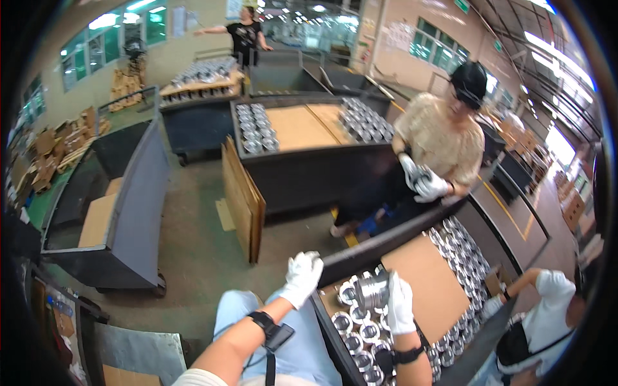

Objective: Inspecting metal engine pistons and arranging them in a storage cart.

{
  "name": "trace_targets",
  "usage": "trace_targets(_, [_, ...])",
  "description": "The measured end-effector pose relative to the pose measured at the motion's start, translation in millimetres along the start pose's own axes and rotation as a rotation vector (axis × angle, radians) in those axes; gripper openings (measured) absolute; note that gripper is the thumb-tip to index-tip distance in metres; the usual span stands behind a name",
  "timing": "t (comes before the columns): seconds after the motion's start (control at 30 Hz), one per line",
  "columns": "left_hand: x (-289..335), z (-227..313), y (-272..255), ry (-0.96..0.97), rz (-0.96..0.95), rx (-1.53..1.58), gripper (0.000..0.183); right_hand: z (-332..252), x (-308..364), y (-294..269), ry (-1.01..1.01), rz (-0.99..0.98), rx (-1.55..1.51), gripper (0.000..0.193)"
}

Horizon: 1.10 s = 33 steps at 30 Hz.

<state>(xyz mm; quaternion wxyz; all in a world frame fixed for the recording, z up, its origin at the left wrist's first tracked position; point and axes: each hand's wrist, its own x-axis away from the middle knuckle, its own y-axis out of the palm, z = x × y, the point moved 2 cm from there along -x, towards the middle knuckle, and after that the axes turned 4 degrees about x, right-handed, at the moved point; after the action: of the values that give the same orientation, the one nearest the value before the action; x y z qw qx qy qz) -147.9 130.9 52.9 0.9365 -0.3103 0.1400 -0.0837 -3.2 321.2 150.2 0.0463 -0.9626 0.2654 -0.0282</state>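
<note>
My right hand (pixel 400 307), in a white glove, is closed around a silver metal piston (pixel 371 293). It holds the piston tilted on its side over other pistons (pixel 369 332) standing in rows in a dark metal bin (pixel 329 334). My left hand (pixel 302 280), also gloved in white, is raised beside the bin's near left corner. Its fingers are loosely bent and a little apart, and nothing shows in them. A brown cardboard sheet (pixel 426 283) lies in the bin between the near pistons and a larger group of pistons (pixel 460 257).
Across the bin, a person (pixel 441 135) in white gloves handles a dark part. Another person (pixel 537 328) works at the right. More bins stand around: one with pistons and boards (pixel 296 174), one grey (pixel 138 206). Brown boards (pixel 241 202) lean upright. A person (pixel 244 38) stands far back.
</note>
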Motion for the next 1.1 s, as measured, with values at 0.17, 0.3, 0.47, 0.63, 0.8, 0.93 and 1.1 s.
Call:
trace_targets(0.17, [31, 17, -42, -0.068, -0.084, 0.531, 0.033, -37, 12, 32, 0.317, 0.027, -0.814, 0.031])
trace_targets(0.3, [62, 43, -65, -0.108, -0.279, 0.933, 0.032, -47, 33, 45, 0.415, -0.054, -0.917, 0.043])
trace_targets(0.47, [91, 68, -93, -0.165, -0.387, 1.060, 0.034, -30, 45, 55, 0.402, -0.175, -1.028, 0.045])
trace_targets(0.63, [114, 73, -102, -0.399, -0.646, 1.507, 0.050, -53, 65, 68, 0.163, 0.106, -0.756, 0.032])
trace_targets(0.8, [123, 113, -126, -0.578, -0.742, 1.704, 0.063, -54, 83, 67, -0.803, 0.020, 0.180, 0.023])
trace_targets(0.93, [128, 102, -143, -0.587, -0.702, 1.659, 0.061, -67, 93, 75, -1.111, -0.025, 0.358, 0.022])
trace_targets(1.1, [125, 87, -158, -0.273, -0.387, 1.268, 0.083, -53, 96, 83, -0.505, -0.018, 0.113, 0.052])
